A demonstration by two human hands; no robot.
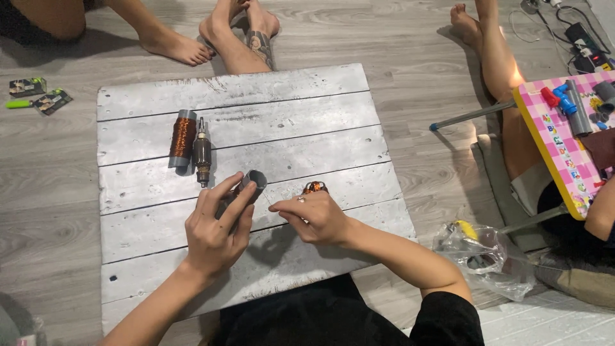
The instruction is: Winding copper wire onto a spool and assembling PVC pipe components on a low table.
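My left hand (214,227) grips a grey spool (251,184) wound with copper wire, its open end pointing up and to the right. My right hand (314,218) is closed around a small orange-and-black object (314,187) that sticks out above the fingers; a ring shows on one finger. Both hands hover over a whitewashed wooden board (288,122) on the floor. Farther left on the board lie a second copper-wire spool (182,138) and a motor armature (202,154), side by side.
Bare feet and legs of other people (237,32) rest beyond the board. At right, a small pink patterned table (560,147) holds coloured parts. A clear plastic bag (483,256) lies near my right elbow. Small packets (38,95) lie at far left, cables (583,38) top right.
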